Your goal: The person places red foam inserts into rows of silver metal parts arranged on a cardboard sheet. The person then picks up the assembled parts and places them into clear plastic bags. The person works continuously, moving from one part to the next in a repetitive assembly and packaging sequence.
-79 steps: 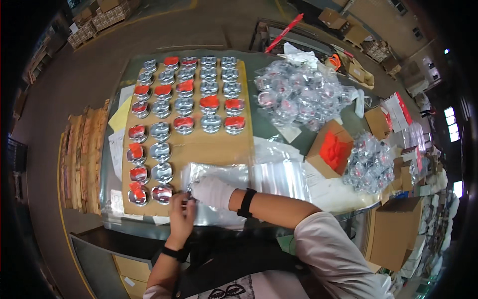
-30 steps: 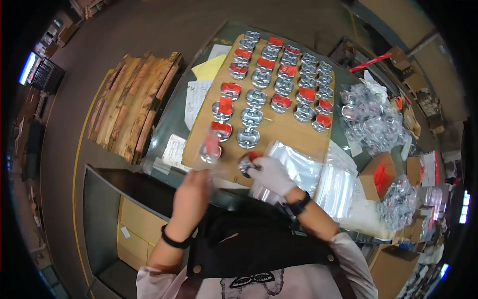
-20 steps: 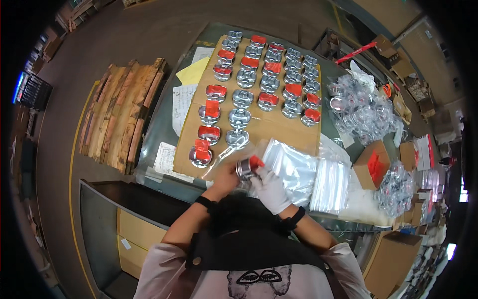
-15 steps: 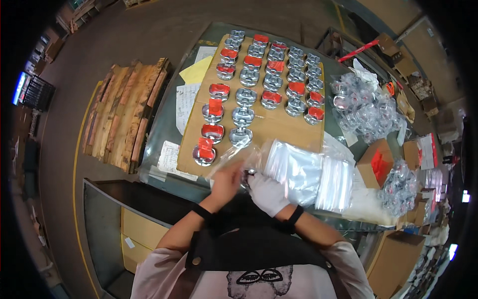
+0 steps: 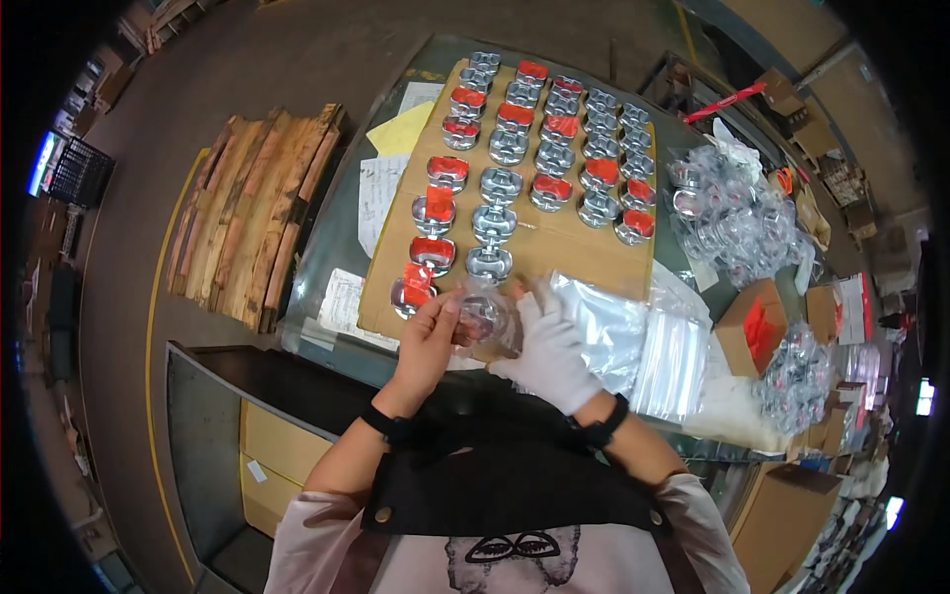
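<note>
Bare-skinned, my left hand (image 5: 428, 342) grips a clear plastic bag (image 5: 489, 309) by its left side. Inside the bag is a round metal part, apparently a piston (image 5: 479, 323), partly hidden by the shiny film. My right hand (image 5: 550, 354), in a white glove, is at the bag's right side with fingers stretched and thumb apart. Motion smears its fingertips, so I cannot tell whether they touch the film. Beyond both hands, silvery pistons (image 5: 492, 224) stand in rows on a cardboard sheet (image 5: 550, 241). Several carry red pieces (image 5: 447, 168) on top.
Flat clear bags (image 5: 606, 322) lie stacked right of my gloved hand. Bagged pistons (image 5: 737, 218) are heaped at the table's right, near a small carton (image 5: 734, 335) with red pieces inside. Papers (image 5: 377, 193) lie along the left edge. A wooden pallet (image 5: 252, 208) rests on the floor.
The bagged piston, earlier mostly hidden between both hands, now shows in my left hand. My gloved hand has moved right and its fingers have spread.
</note>
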Demonstrator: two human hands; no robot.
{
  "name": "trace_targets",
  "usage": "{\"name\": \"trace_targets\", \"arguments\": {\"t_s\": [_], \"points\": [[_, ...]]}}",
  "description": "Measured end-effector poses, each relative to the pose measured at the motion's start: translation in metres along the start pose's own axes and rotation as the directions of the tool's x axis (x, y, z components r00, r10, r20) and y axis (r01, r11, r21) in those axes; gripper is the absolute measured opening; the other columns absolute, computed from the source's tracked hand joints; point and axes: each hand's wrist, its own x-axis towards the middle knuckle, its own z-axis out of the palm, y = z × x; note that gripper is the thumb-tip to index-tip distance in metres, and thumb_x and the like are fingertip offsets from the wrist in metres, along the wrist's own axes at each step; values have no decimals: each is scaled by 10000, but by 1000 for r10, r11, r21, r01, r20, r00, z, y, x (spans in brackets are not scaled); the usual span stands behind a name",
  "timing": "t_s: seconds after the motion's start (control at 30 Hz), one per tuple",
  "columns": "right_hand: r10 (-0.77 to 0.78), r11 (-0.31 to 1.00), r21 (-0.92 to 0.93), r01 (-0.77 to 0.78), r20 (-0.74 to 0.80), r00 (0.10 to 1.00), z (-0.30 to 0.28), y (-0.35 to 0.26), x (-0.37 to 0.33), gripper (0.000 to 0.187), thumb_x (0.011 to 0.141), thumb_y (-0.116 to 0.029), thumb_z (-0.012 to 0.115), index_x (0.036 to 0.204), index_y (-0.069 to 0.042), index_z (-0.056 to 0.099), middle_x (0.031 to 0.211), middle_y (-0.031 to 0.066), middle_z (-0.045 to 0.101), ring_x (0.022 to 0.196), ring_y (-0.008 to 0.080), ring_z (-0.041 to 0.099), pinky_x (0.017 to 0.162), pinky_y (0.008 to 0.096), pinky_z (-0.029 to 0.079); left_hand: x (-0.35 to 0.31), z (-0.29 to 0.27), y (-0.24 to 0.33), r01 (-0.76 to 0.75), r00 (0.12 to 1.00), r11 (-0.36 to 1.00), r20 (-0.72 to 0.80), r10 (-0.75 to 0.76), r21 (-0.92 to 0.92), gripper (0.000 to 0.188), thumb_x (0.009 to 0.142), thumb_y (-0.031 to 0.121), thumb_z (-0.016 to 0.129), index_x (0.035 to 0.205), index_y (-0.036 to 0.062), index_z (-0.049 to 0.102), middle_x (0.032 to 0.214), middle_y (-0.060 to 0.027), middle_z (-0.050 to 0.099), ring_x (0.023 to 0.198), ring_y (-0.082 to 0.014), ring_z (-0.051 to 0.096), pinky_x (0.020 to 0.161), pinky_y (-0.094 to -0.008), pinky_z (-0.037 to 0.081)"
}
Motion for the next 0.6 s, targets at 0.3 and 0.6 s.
{"name": "trace_targets", "arguments": {"t_s": [0.3, 0.6], "points": [[-32, 916, 384, -112, 350, 936, 37, 10, -17, 327, 863, -84, 560, 1187, -66, 600, 991, 113, 658, 822, 306, 661, 767, 418, 525, -10, -19, -49, -277, 954, 170, 251, 163, 946, 154, 840, 174, 657, 943, 60, 661, 918, -167, 537, 779, -360, 591, 654, -444, 494], [-352, 881, -97, 463, 520, 779, 64, 23, 42, 134, 789, -159, 632, 863, -51, 661, 874, 119, 671, 851, 277, 684, 693, 413, 532, -30, -1, -35, -137, 985, 305, 96, 146, 943, 371, 834, 232, 704, 1146, 63, 595, 1062, -194, 543, 887, -392, 603, 711, -446, 511]]}}
